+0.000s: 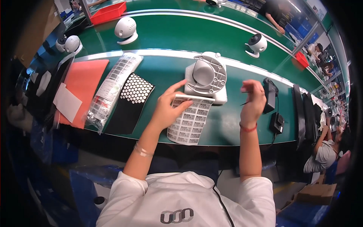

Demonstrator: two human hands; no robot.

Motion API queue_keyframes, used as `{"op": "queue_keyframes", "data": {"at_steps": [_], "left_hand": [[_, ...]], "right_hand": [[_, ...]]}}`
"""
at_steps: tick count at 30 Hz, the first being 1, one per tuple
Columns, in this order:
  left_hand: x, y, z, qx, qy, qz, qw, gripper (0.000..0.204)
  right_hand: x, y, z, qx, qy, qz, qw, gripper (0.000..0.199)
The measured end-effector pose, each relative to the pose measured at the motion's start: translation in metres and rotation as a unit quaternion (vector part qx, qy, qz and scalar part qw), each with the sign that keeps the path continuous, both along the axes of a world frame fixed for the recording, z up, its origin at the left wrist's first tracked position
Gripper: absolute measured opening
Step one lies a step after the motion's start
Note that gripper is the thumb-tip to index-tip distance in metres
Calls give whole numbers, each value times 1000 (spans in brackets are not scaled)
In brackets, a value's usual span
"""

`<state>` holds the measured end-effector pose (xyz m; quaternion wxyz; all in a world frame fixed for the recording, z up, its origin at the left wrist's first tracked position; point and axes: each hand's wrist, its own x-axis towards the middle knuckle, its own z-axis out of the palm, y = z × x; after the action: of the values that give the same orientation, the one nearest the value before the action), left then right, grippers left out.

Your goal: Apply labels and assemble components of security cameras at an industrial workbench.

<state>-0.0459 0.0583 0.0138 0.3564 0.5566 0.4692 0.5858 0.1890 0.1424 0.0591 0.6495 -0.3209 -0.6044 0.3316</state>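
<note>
Label sheet (190, 123) in left grip (169, 105), held near upper-left corner.

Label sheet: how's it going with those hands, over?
Left hand on the label sheet. Right hand off to the right, grip unclear. White device on foam block just beyond; no obstruction seen.
</note>
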Motion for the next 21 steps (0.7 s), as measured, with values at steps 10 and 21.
{"op": "queue_keyframes", "data": {"at_steps": [10, 21], "left_hand": [[22, -71, 19, -8, -94, -3, 996, 17], [32, -81, 25, -71, -226, -42, 971, 36]], "right_hand": [[-10, -91, 20, 110, -290, 99, 946, 25], [-3, -88, -6, -122, -187, 273, 936, 14]]}}
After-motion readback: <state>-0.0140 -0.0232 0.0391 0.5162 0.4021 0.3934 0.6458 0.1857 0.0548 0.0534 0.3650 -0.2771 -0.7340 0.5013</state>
